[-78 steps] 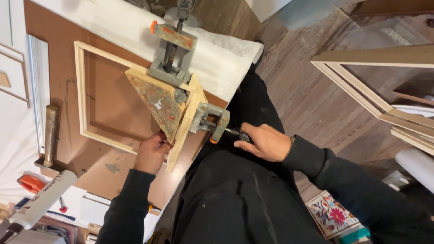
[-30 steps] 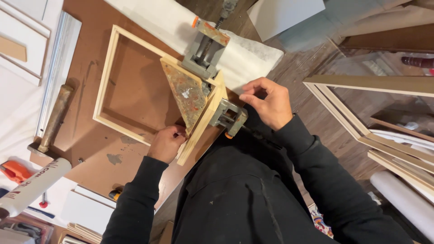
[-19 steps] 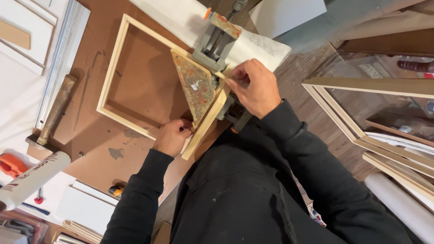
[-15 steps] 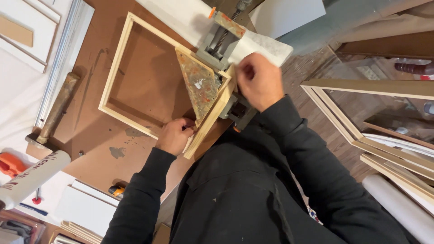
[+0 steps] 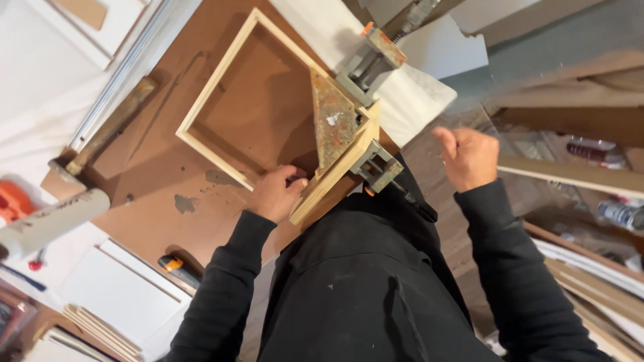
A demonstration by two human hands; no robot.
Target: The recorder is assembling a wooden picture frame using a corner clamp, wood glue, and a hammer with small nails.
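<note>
Head view: left hand steadies a clamped frame corner; right hand is off the work.

Left hand (image 5: 278, 193) has its fingers (image 5: 295, 182) curled and pressed on the near rail of the pale wooden frame (image 5: 221, 80), evidently bracing it. Just beside them the corner clamp (image 5: 355, 127) grips the frame's corner at the edge of the brown worktop (image 5: 154, 167). Right hand (image 5: 467, 157) hangs apart, fingers closed in a loose fist, holding nothing visible.
</note>
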